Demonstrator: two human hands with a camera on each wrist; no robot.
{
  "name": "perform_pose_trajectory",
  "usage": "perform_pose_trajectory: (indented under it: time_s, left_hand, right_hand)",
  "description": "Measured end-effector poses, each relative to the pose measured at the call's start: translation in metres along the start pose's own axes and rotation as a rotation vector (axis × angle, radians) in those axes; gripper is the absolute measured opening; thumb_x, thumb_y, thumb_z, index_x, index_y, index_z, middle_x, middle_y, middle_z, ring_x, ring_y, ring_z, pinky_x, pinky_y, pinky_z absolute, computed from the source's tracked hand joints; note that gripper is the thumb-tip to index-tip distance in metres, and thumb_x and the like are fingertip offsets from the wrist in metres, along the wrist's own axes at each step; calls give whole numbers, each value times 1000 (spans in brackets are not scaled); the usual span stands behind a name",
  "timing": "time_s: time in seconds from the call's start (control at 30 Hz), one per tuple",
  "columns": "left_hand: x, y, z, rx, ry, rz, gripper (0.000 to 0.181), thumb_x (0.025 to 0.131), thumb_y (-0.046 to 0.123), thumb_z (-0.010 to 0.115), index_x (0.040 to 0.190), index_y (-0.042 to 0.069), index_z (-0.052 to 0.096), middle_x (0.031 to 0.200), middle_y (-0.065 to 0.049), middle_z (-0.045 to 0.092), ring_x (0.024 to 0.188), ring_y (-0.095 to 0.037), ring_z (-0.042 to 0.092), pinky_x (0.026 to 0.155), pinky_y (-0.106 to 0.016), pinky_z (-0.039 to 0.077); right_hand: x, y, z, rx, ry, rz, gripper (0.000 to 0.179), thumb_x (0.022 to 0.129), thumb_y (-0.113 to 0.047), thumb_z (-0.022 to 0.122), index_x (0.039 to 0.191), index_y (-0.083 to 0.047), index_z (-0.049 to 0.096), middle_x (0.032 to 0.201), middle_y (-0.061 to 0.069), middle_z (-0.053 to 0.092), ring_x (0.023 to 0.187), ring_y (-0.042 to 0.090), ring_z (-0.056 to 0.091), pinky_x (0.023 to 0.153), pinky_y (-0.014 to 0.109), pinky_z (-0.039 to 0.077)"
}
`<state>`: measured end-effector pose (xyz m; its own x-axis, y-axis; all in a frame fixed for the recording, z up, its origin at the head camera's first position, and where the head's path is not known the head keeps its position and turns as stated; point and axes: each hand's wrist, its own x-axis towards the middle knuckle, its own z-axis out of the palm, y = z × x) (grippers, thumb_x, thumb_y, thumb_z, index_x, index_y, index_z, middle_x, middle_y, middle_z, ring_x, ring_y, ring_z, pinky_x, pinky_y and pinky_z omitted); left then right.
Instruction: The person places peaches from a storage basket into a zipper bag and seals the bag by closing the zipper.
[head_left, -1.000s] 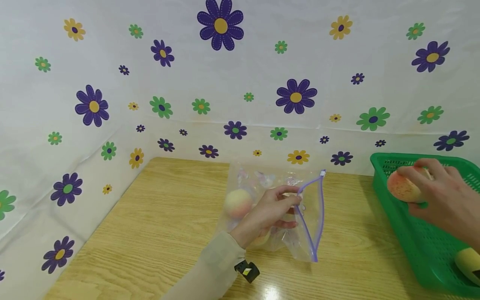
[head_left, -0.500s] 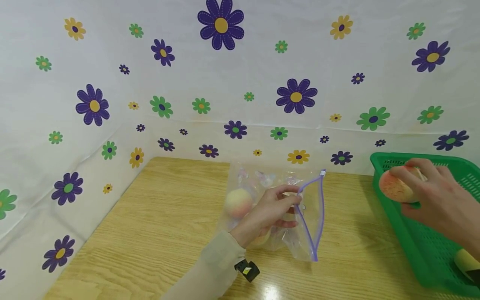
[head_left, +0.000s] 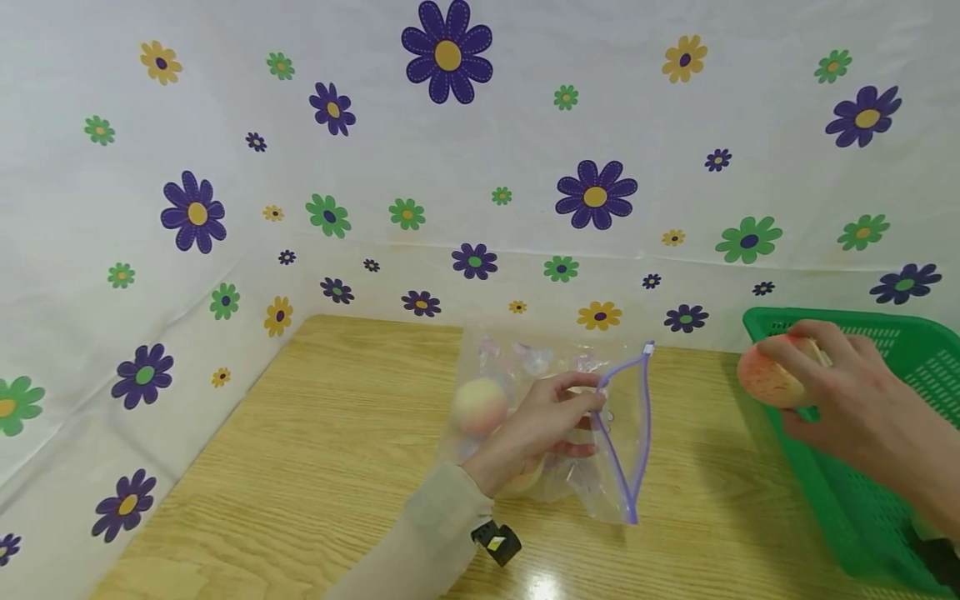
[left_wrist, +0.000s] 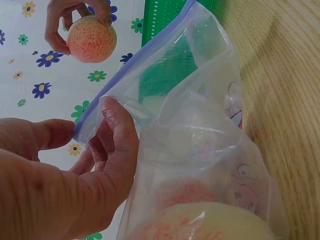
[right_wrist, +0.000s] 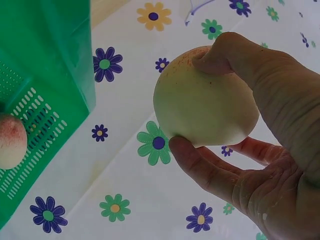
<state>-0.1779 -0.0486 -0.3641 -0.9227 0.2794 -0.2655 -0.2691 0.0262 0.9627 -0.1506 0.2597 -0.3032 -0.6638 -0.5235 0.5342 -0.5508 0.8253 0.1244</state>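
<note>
My left hand (head_left: 543, 421) pinches the near lip of a clear zip bag (left_wrist: 200, 135) between thumb and fingers, and the bag's purple zip edge (head_left: 649, 408) stands apart from it. Inside the bag lies a yellow-and-pink peach (head_left: 480, 406); a second is partly hidden behind my hand. At the right, my right hand (head_left: 855, 408) holds a peach (head_left: 772, 375) over the left rim of a green basket (head_left: 795, 475). In the right wrist view, thumb and fingers curl round the held peach (right_wrist: 205, 105).
Another peach (right_wrist: 11, 142) sits in the green basket, seen in the right wrist view. The wooden table (head_left: 337, 400) runs back to a white flowered sheet (head_left: 510, 133), which also hangs along the left side. A black wrist strap (head_left: 497, 542) is on my left wrist.
My right hand has moved left with the peach, from over the basket to its left rim. The left hand has stayed on the bag's lip.
</note>
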Motion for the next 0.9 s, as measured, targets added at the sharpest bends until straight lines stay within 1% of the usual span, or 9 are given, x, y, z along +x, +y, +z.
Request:
perform_pose_trajectory:
  time_s: [0.07,0.2,0.4,0.67,0.8,0.9]
  left_hand:
    - [0,0,0,-2,0,1,33,98,20,67,130,18,67,99,-5,64,83,-14,65,62,-28,63]
    - [0,-1,0,-5,-1,5,33,98,20,67,130,18,67,96,-2,63,83,-14,65,62,-27,63]
    - [-1,-1,-1,-7,-6,7,34,98,21,67,131,18,67,101,-6,64,83,-14,65,62,-27,62]
    - [-1,0,-1,-2,-5,6,34,97,21,67,131,18,67,99,-4,64,84,-14,65,61,-26,62]
    - [-1,1,0,-5,-5,5,34,97,21,67,131,18,66,97,-3,63,84,-14,65,61,-27,62]
    - [-1,1,0,-5,-2,4,34,97,21,67,131,18,66,96,-2,63,83,-14,65,61,-27,62]
  right_hand:
    - [1,-2,0,-1,4,-9,92,38,0,99,119,-14,58,115,26,53,97,49,52,71,65,48]
    - [3,-7,-1,-13,-3,-18,94,38,-1,100,120,-14,57,116,26,53,96,50,52,71,66,49]
    - [5,-14,-4,-24,-21,-23,95,38,-4,102,120,-15,55,116,26,53,95,52,53,71,69,50]
    - [7,-21,-5,-23,-27,-29,96,38,-5,103,121,-17,55,116,25,53,95,50,53,71,68,51]
    - [8,-24,-4,-23,-8,-50,96,36,-5,103,119,-17,56,114,23,55,96,45,54,71,64,51]
    - [8,-25,-3,-30,-8,-46,96,36,-7,104,118,-17,56,113,23,56,99,43,54,73,68,50]
